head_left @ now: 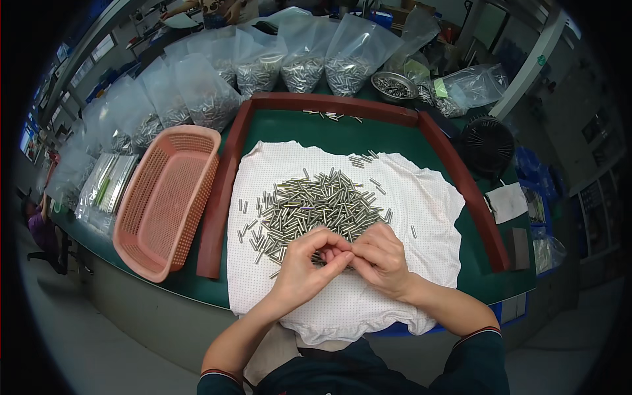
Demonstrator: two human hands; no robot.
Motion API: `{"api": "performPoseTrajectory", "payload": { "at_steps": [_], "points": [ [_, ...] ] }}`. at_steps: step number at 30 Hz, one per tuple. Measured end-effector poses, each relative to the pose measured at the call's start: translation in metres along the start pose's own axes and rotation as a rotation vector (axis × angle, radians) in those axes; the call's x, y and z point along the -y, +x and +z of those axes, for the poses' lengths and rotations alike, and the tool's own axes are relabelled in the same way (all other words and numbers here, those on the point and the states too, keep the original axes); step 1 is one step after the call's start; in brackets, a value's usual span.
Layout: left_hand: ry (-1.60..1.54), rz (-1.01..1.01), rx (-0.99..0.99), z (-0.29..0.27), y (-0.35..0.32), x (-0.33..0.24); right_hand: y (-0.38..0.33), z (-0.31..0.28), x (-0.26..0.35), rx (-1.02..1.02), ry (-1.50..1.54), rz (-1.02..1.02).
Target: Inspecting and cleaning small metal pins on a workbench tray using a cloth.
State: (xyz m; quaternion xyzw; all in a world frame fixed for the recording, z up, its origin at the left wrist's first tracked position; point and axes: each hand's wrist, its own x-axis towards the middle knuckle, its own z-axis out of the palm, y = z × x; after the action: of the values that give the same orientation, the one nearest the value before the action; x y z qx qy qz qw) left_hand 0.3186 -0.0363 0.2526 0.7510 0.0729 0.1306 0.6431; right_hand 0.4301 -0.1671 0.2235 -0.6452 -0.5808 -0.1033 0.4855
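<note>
A heap of small metal pins [316, 204] lies on a white dotted cloth [421, 197] before me. Over the near edge of the heap, my left hand [313, 260] and my right hand [382, 260] meet at the fingertips. Both are closed in a pinch, thumb against fingers. What they hold, if anything, is too small and covered by the fingers to make out. Several loose pins lie scattered around the heap, and a small group rests at the cloth's far edge.
A dark red frame [336, 101] borders the green table [283, 125] on three sides. Left of it stands a pink plastic basket [214, 141]. Clear bags of metal pins [303, 72] line the back, with a metal bowl [395, 85] of pins. A grey block [520, 249] sits at right.
</note>
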Motion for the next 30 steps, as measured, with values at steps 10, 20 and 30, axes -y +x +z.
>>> {"api": "performPoseTrajectory", "payload": {
  "at_steps": [10, 20, 30],
  "points": [
    [-0.333, -0.097, 0.065, 0.0, 0.01, 0.014, 0.002, -0.005, -0.001, -0.048, -0.039, -0.006],
    [-0.415, -0.074, 0.092, -0.003, 0.005, 0.021, 0.001, -0.003, -0.002, -0.008, -0.042, -0.032],
    [-0.12, 0.05, 0.002, -0.002, 0.001, 0.022, 0.001, -0.002, -0.003, 0.054, -0.022, -0.008]
  ]
}}
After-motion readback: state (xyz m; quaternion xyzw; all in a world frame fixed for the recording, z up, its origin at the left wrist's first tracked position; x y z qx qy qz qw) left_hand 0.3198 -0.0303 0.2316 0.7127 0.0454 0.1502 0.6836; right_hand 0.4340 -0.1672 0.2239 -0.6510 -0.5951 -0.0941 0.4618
